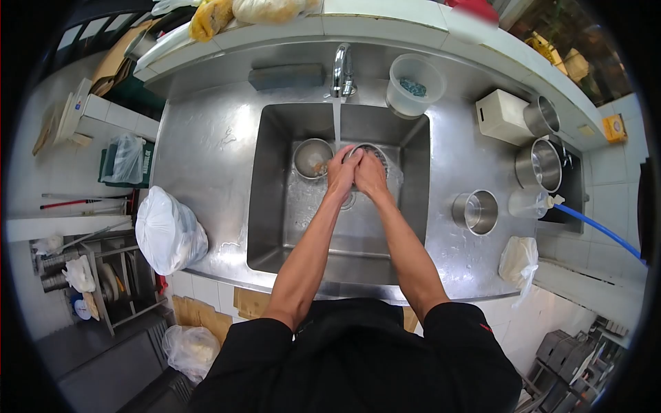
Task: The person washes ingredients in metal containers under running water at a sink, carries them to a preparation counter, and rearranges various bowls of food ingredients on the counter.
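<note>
Head view took in one steel counter [206, 131] with one deep sink [344, 237] sunk in its middle. One stuffed white bag [169, 230] sat at near left, perhaps set aside there to be out of the way. At far right stood one white box [505, 117]; left of it, one clear tub [406, 107] rested by the sink's far right corner, probably for easy reach. Three steel pots showed on the right: a near pot [475, 212], a wide pot [538, 165] farther off, and a small pot [541, 115] beside the box. Inside the sink, the left hand [341, 172] and the right hand [370, 171] met around one round vessel [375, 149], in the far middle of the basin. Both hands' fingers looked closed on it, seemingly to steady it; exactly where the fingertips sat could not be told. One metal bowl [308, 155] lay just left of the hands. One tap [341, 69] sent one thin stream [337, 120] down between bowl and vessel, likely why both were placed so near it. Brownish bits [318, 167] in the bowl were too small to count.
</note>
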### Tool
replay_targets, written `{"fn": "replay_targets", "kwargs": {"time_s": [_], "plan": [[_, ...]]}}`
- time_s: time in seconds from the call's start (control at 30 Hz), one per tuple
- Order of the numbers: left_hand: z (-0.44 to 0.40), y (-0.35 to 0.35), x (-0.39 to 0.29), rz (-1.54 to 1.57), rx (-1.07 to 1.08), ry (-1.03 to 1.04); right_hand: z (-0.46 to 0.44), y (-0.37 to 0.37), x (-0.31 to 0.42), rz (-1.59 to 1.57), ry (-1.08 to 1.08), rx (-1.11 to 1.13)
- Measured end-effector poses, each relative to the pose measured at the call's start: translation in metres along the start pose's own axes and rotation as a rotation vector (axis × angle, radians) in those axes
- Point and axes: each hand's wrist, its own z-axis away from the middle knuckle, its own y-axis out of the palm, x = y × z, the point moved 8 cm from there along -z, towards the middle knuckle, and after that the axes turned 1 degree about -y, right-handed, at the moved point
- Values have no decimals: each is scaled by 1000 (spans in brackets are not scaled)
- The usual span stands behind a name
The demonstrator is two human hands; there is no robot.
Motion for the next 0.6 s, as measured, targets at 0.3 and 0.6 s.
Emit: {"fn": "replay_targets", "kwargs": {"time_s": [0.3, 0.6], "plan": [[30, -2, -86, -888, -201, 168, -10, 38, -54, -1093, 406, 39], [-41, 28, -111, -768, 222, 243, 53, 31, -36, -2288, 392, 267]]}}
